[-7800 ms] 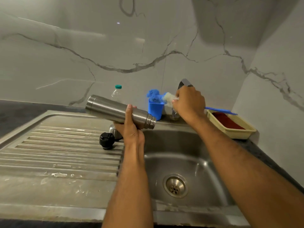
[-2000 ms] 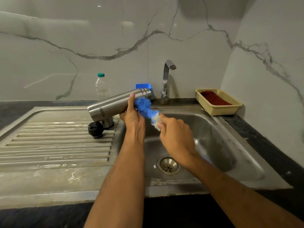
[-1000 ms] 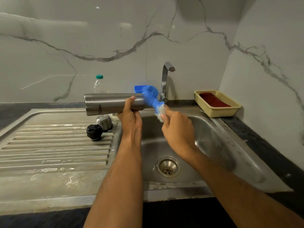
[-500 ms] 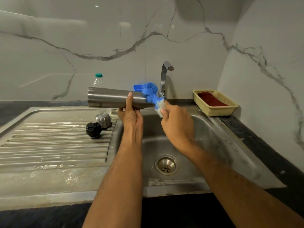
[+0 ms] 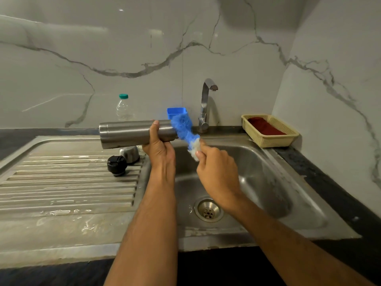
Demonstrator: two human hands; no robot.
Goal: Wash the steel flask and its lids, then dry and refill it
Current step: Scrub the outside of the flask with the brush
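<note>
Left hand point(image 5: 159, 145) grips the steel flask point(image 5: 132, 133) sideways, so the right hand point(image 5: 216, 174), pinching the blue brush point(image 5: 184, 132), reaches its mouth.

The brush point(image 5: 184, 131) now meets the level flask's point(image 5: 132, 134) mouth.

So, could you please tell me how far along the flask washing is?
Done: both lids are off, the black lid and steel cap sitting on the drainboard. In hand: left hand holds the flask, right hand works the blue brush at its mouth. Left: lids, rinsing, drying, refilling.
</note>
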